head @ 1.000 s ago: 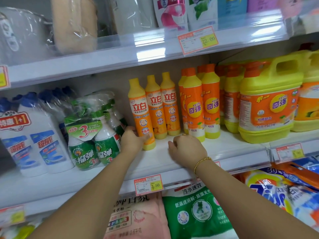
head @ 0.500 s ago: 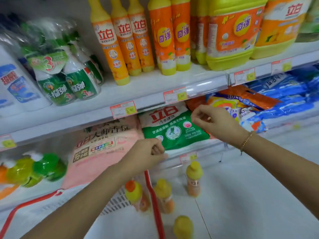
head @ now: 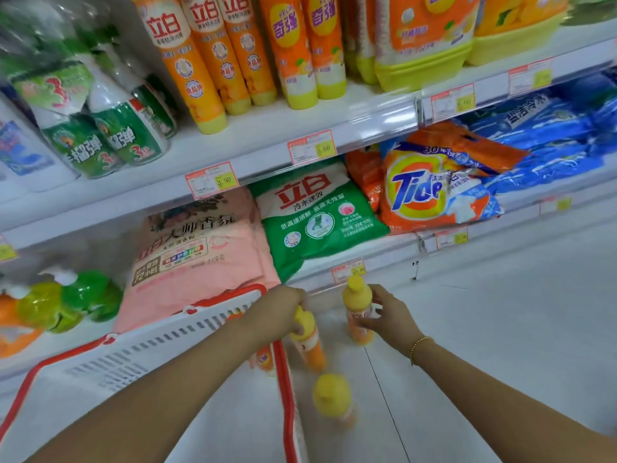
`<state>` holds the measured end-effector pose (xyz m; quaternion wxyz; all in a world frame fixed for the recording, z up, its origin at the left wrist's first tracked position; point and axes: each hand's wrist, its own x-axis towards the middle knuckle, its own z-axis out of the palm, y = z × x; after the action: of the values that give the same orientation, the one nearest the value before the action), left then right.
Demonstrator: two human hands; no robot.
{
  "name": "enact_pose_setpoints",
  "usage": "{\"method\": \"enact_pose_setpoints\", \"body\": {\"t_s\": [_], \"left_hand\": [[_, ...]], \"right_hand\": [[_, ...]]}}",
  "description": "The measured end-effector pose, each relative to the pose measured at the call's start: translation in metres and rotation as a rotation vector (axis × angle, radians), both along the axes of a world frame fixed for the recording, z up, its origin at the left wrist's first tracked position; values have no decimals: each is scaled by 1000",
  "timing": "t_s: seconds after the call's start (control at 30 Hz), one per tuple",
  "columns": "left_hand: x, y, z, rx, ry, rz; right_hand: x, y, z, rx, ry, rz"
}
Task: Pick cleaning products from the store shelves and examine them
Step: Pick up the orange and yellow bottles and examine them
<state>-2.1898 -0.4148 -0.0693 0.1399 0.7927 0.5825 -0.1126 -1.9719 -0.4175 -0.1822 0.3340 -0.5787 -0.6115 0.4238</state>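
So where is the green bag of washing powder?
In the head view the green bag lies on the lower shelf, near the middle, between the pink bag on its left and the orange Tide bag on its right.

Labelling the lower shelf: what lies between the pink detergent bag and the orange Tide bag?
Head view: the green detergent bag, plus a sliver of another orange bag by the Tide bag.

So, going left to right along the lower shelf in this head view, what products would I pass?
Green and yellow bottles → pink detergent bag → green detergent bag → orange Tide bag → blue bags.
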Motion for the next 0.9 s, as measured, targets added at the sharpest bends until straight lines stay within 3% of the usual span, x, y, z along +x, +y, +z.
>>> {"method": "enact_pose_setpoints", "body": {"t_s": [0.23, 0.37, 0.53, 0.67, 0.77, 0.9], "left_hand": [[-8, -2, 6, 49, -97, 87], [-11, -8, 74, 126, -191, 126], [-22, -30, 215, 424, -403, 183], [-34, -44, 311, 779, -495, 143], [-41, -41, 354, 979, -546, 78], [-43, -12, 374, 1148, -450, 15]], "right_hand": [[-2, 1, 14, 50, -46, -30], [17, 4, 87, 147, -13, -64], [24, 0, 231, 443, -33, -32], [12, -1, 324, 665, 226, 26], [-7, 13, 363, 805, 380, 52], [-38, 52, 382, 930, 281, 9]]}}
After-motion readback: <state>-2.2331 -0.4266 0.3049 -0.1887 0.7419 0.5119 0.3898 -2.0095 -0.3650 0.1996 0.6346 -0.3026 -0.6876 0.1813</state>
